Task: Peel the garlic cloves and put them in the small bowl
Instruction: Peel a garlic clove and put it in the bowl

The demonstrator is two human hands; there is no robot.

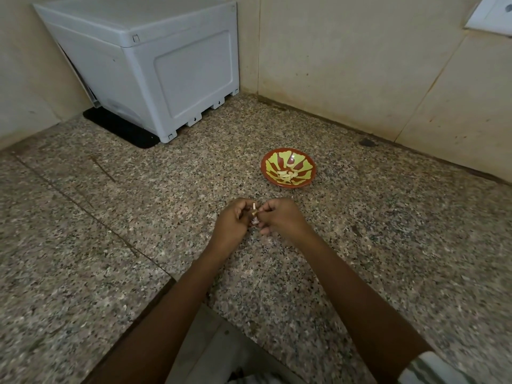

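left hand [232,220]: centre frame, fingers curled, pinching a garlic clove [254,210].
right hand [279,217]: just beside it, fingertips pinching the same clove.
small bowl [288,185]: above the hands, holding peeled cloves [288,175].
white plastic box [166,65]: upper left, on the counter [110,217].

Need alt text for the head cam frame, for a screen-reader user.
The left hand and right hand pinch a garlic clove between them, just above a speckled granite countertop. Beyond them a small red-and-yellow bowl holds peeled cloves. A white plastic box stands in the back-left corner.
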